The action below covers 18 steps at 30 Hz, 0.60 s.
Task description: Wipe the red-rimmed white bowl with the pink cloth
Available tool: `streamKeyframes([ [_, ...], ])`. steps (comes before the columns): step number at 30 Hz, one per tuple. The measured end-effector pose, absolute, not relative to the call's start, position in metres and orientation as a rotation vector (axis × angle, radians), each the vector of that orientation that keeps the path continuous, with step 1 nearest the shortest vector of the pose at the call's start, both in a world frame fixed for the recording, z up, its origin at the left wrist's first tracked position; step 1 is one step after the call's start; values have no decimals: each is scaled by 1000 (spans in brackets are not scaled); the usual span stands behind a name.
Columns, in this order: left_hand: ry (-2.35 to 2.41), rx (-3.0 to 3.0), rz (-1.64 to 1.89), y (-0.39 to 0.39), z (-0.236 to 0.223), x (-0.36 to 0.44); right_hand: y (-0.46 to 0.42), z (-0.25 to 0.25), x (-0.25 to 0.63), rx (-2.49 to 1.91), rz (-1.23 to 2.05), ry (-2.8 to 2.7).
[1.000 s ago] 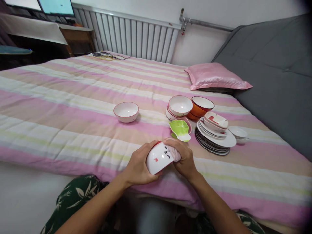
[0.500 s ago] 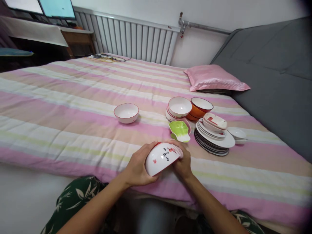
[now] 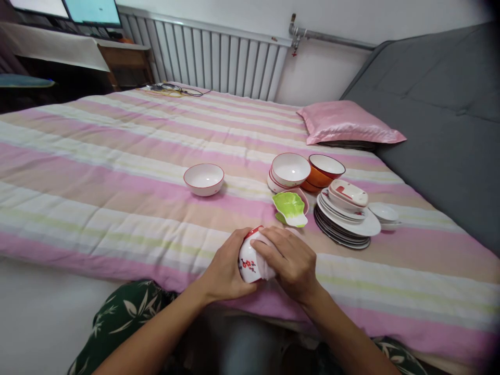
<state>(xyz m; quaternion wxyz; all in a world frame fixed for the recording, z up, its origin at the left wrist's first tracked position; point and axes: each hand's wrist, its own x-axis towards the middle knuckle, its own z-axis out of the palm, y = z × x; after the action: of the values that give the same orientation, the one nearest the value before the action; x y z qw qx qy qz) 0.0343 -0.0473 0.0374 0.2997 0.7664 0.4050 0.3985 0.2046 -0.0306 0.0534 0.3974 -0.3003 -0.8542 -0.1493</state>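
Observation:
A white bowl with a red rim and red blossom print is tilted on its side above the near edge of the bed. My left hand grips it from the left, fingers over the top and thumb underneath. My right hand is closed over the bowl's right side, pressing what looks like a pale cloth against it. Most of the cloth is hidden under the fingers. Just beyond my hands lies a green leaf-shaped dish, partly over a pink dish.
A single white bowl sits on the striped bedspread. Further right are stacked white bowls, orange bowls, a pile of plates and small white dishes. Behind them lies a pink pillow.
My right hand has moved over the bowl's outer side, covering more of it. The bowl has turned, so its black lettering is mostly out of sight and the red blossoms show lower down.

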Motion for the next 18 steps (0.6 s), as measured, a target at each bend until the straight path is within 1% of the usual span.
streamKeyframes([
  [12,1085,2008,1014,-43,36,34,-19,42,213,-780,-75,-2017],
  [18,1075,2015,1007,-42,34,32,-14,28,219,-831,115,-1928],
])
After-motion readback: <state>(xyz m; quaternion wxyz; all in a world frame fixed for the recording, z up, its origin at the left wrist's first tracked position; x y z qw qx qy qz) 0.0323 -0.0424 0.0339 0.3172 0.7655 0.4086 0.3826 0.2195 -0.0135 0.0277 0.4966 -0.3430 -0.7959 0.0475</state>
